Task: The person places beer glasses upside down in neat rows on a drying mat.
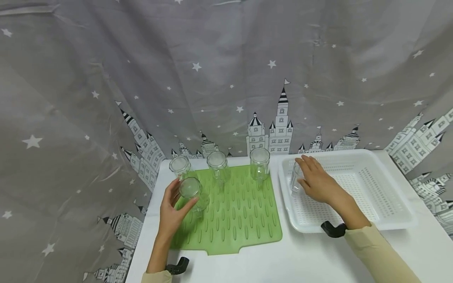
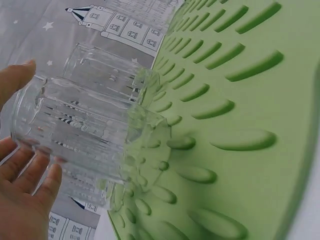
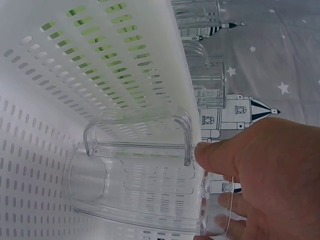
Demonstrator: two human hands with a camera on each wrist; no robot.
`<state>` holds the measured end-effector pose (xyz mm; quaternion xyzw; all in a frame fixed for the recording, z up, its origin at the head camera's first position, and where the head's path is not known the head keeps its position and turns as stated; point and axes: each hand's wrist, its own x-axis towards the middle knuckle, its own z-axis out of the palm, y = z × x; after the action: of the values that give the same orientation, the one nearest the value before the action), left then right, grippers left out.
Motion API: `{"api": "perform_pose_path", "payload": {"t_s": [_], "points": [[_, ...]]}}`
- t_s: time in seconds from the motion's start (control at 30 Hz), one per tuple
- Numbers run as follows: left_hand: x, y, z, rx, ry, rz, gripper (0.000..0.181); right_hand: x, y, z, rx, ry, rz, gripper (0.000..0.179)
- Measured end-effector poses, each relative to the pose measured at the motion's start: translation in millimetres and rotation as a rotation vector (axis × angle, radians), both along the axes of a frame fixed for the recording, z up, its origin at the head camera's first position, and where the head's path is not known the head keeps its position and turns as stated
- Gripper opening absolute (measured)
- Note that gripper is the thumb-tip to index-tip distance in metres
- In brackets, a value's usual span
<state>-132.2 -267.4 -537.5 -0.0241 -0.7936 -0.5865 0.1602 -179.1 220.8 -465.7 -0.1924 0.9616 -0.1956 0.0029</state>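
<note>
On the left, the left hand (image 1: 173,210) holds a clear glass mug (image 1: 191,188) by its upper end, at the left part of a green ridged mat (image 1: 244,224). The left wrist view shows the thumb on one side of this mug (image 2: 80,125) and the fingertips (image 2: 52,177) against the other. Inside a white perforated basket (image 1: 385,188), the right hand (image 1: 320,186) grips another glass mug (image 1: 295,179) near the left wall. Its thumb lies at the mug's upper end beside the handle (image 3: 187,137) in the right wrist view, with the other fingers partly hidden behind the glass.
Three more glass mugs stand along the mat's back: one mug (image 1: 180,164) just behind the left hand, a second mug (image 1: 217,162), and a third mug (image 1: 260,159) nearer the basket. A grey curtain (image 1: 219,98) with castles and stars hangs behind the white table (image 1: 269,263).
</note>
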Motion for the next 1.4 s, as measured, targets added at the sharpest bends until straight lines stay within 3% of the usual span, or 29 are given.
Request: {"api": "perform_pose_path", "payload": {"t_s": [0.2, 0.3, 0.43, 0.57, 0.7, 0.8, 1.03, 1.4], "points": [[17.0, -10.1, -10.8, 0.024, 0.048, 0.054, 0.081, 0.2, 0.0, -1.3, -0.004, -0.001, -0.013, 0.066], [27.5, -18.1, -21.1, 0.013, 0.030, 0.111, 0.070, 1.0, -1.8, -0.5, -0.003, -0.005, -0.010, 0.066], [39.2, -24.2, -38.3, -0.085, -0.084, 0.174, 0.061, 1.5, -1.8, 0.8, 0.007, -0.001, -0.013, 0.065], [48.4, -26.0, -53.7, -0.211, -0.222, 0.191, 0.067, 1.8, -0.8, 0.4, 0.012, -0.004, -0.020, 0.066], [53.8, -25.2, -64.2, -0.237, -0.268, 0.179, 0.075, 1.8, -0.2, -1.2, 0.013, -0.003, -0.023, 0.066], [55.3, -24.5, -66.6, -0.266, -0.254, 0.162, 0.077, 1.8, -0.9, -2.6, 0.011, 0.004, -0.021, 0.066], [56.5, -23.1, -66.1, -0.484, -0.192, 0.111, 0.069, -0.9, 0.5, -0.4, -0.015, 0.028, 0.011, 0.066], [56.0, -23.0, -66.6, -0.498, -0.186, 0.102, 0.064, -14.9, 15.3, -5.4, -0.110, -0.011, 0.023, 0.070]]}}
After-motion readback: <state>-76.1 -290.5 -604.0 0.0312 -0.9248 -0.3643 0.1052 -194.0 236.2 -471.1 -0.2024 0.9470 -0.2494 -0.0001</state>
